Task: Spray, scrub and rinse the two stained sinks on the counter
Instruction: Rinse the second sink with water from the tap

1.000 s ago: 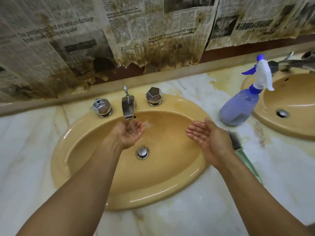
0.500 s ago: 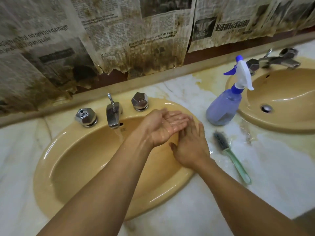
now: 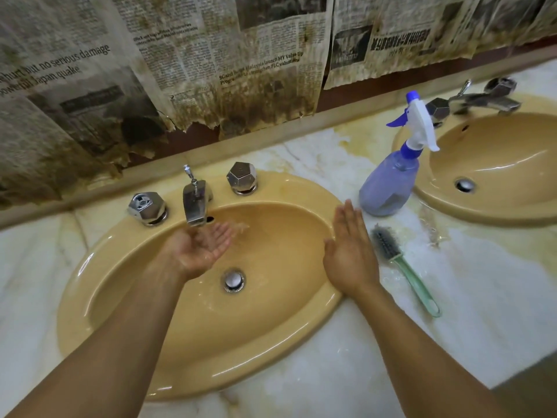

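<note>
Left hand (image 3: 199, 251) – empty, palm up, loosely cupped under the spout (image 3: 195, 203), inside the near sink (image 3: 99, 327). Right hand (image 3: 351, 254) – empty, fingers straight, over that sink's right rim. Brush (image 3: 401, 263) lies just beside it on the counter (image 3: 482, 282). Bottle (image 3: 388, 185) stands upright between the near sink and the second sink (image 3: 497, 155), far right.

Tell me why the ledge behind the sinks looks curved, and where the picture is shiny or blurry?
Head view: the wide-angle lens bows the wall ledge; light streaks glare off the rim of the near sink and the bowl of the far sink; running water smears around the left hand under the faucet; print on the newspaper reads clearly mid-frame, softer toward the edges.
</note>
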`<state>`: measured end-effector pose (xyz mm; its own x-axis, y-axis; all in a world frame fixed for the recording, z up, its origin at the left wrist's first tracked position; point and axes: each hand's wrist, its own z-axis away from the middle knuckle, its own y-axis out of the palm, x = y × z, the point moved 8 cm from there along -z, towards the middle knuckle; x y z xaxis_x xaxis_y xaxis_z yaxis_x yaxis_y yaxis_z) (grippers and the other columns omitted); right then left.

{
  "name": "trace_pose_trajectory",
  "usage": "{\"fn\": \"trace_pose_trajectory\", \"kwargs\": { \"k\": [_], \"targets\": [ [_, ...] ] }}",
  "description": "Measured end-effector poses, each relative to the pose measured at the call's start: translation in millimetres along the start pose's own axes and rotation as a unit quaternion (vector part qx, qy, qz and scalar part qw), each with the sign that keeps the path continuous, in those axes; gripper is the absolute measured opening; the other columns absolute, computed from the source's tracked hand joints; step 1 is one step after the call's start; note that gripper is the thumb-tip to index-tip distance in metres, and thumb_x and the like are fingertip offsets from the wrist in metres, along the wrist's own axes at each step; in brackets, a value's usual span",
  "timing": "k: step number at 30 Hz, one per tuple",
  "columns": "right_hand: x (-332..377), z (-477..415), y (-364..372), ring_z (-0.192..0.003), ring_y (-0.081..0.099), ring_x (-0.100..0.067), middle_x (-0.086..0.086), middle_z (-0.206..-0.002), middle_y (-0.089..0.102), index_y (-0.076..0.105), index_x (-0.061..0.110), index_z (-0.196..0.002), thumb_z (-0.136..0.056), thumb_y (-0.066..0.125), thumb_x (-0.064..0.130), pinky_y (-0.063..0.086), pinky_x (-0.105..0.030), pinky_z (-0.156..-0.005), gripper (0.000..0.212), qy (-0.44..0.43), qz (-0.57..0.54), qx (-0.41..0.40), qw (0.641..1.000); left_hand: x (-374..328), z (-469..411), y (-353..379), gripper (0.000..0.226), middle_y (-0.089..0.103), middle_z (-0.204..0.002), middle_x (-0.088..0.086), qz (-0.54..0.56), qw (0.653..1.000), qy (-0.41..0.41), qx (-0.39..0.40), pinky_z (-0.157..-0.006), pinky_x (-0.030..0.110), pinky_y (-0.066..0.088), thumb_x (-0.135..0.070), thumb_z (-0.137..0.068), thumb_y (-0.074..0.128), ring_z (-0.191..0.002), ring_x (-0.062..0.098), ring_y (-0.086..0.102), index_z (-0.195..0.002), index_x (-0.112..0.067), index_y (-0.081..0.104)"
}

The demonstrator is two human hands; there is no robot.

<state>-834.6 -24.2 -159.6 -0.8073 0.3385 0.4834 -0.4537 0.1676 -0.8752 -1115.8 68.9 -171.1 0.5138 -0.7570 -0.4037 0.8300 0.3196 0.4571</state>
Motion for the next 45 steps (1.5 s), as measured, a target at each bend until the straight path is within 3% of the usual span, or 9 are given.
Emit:
{"fn": "trace_pose_trajectory", "kwargs": {
  "k": [4, 8, 14, 18, 21, 24, 32, 37, 45],
  "targets": [
    [-8, 5, -1, -0.157, 0.008, -0.015, 0.002, -0.171, 0.006, 0.013, 0.013, -0.163, -0.101, 0.052, 0.024, 0.013, -0.031, -0.125, 0.074, 0.055, -0.071, -0.036, 0.995, 11, 4, 10, 0.044, 0.066, -0.13, 0.028, 0.003, 0.999, -0.018, 0.032, -0.103, 0.048, 0.053, -0.013, -0.096, 0.05, -0.119, 0.042, 0.066, -0.134, 0.008, 0.055],
    [-7, 4, -1, -0.157, 0.011, -0.017, 0.0, -0.171, 0.009, 0.013, 0.013, -0.163, -0.101, 0.052, 0.024, 0.012, -0.03, -0.124, 0.074, 0.054, -0.063, -0.038, 0.996, 27, -4, 6, 0.048, 0.069, -0.125, 0.027, 0.056, 0.997, -0.05, 0.02, -0.099, 0.048, 0.056, -0.03, -0.112, 0.034, -0.116, 0.042, 0.068, -0.133, 0.005, 0.058],
    [6, -7, 5, -0.157, -0.011, -0.025, -0.01, -0.171, -0.011, 0.0, 0.012, -0.163, -0.103, 0.044, 0.032, 0.0, -0.043, -0.127, 0.077, 0.021, 0.103, 0.023, 0.994, 49, 1, 108, 0.05, 0.058, -0.138, 0.034, 0.015, 0.992, -0.038, 0.118, -0.113, 0.053, 0.041, -0.024, -0.114, 0.027, -0.136, 0.045, 0.052, -0.139, 0.013, 0.05],
    [57, -55, 25, -0.156, -0.019, -0.024, -0.006, -0.171, -0.011, -0.003, 0.014, -0.163, -0.105, 0.038, 0.042, -0.009, -0.053, -0.125, 0.076, -0.13, 0.22, 0.101, 0.962, 36, 14, 154, 0.049, 0.047, -0.152, 0.027, -0.01, 0.989, 0.032, 0.143, -0.122, 0.049, 0.032, -0.025, -0.114, 0.027, -0.147, 0.039, 0.04, -0.141, 0.011, 0.047],
    [105, -97, 46, -0.155, -0.022, -0.018, 0.001, -0.17, -0.018, -0.008, 0.02, -0.163, -0.104, 0.034, 0.037, -0.008, -0.053, -0.125, 0.074, -0.243, 0.234, 0.144, 0.93, 27, 12, 122, 0.05, 0.045, -0.155, 0.023, -0.02, 0.993, 0.081, 0.089, -0.124, 0.045, 0.03, -0.025, -0.113, 0.028, -0.148, 0.033, 0.04, -0.149, 0.007, 0.041],
    [116, -114, 54, -0.155, -0.021, -0.015, 0.002, -0.169, -0.021, -0.01, 0.019, -0.163, -0.106, 0.032, 0.048, -0.006, -0.05, -0.126, 0.077, -0.265, 0.239, 0.161, 0.92, 31, 4, 63, 0.049, 0.047, -0.154, 0.022, -0.034, 0.995, 0.084, 0.033, -0.124, 0.045, 0.031, -0.025, -0.113, 0.028, -0.146, 0.032, 0.043, -0.149, 0.004, 0.042],
    [6, -18, 3, -0.156, -0.017, -0.021, -0.002, -0.169, -0.017, -0.002, 0.011, -0.163, -0.104, 0.038, 0.025, 0.001, -0.039, -0.128, 0.072, -0.081, 0.085, 0.066, 0.991, 13, -13, 5, 0.051, 0.056, -0.144, 0.025, 0.009, 1.0, 0.025, -0.009, -0.118, 0.048, 0.037, -0.03, -0.112, 0.029, -0.138, 0.039, 0.05, -0.138, 0.008, 0.049],
    [4, -10, -1, -0.157, -0.014, -0.018, 0.005, -0.17, -0.015, 0.005, 0.016, -0.164, -0.106, 0.04, 0.024, -0.001, -0.032, -0.127, 0.068, -0.035, 0.046, 0.045, 0.997, 22, -12, 12, 0.053, 0.063, -0.131, 0.033, 0.021, 0.999, -0.043, 0.016, -0.115, 0.049, 0.042, -0.03, -0.112, 0.027, -0.127, 0.045, 0.059, -0.138, 0.009, 0.052],
    [4, -9, 0, -0.158, -0.003, -0.02, 0.005, -0.171, -0.013, 0.004, 0.018, -0.164, -0.106, 0.039, 0.025, 0.0, -0.032, -0.127, 0.068, -0.019, 0.053, 0.035, 0.998, 42, -6, 36, 0.047, 0.066, -0.126, 0.032, 0.072, 0.996, -0.053, 0.019, -0.111, 0.049, 0.045, -0.021, -0.113, 0.026, -0.123, 0.045, 0.061, -0.137, 0.009, 0.054]
  ]
}}
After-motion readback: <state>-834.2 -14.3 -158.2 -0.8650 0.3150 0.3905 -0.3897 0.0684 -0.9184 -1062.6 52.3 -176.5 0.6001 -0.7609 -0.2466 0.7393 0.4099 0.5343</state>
